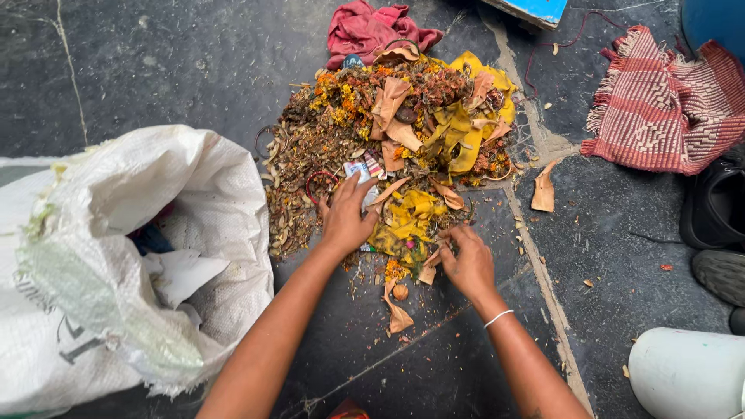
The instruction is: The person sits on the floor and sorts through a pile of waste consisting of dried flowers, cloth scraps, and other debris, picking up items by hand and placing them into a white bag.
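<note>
A heap of dried flowers, leaves and scraps (365, 124) lies on the dark stone floor, mixed with yellow cloth (458, 132) and brown paper pieces. My left hand (347, 216) rests palm down on the heap's near edge, fingers spread, beside a small printed wrapper (358, 169). My right hand (466, 256), with a white bangle on the wrist, has its fingers curled into the debris by a yellow cloth piece (407, 217). Whether it grips anything is hidden.
An open white woven sack (116, 256) lies at the left. A red cloth (365, 27) lies behind the heap. A red-and-white woven mat (660, 109) and black shoes (718, 209) are at the right, and a white container (687, 372) stands at the lower right.
</note>
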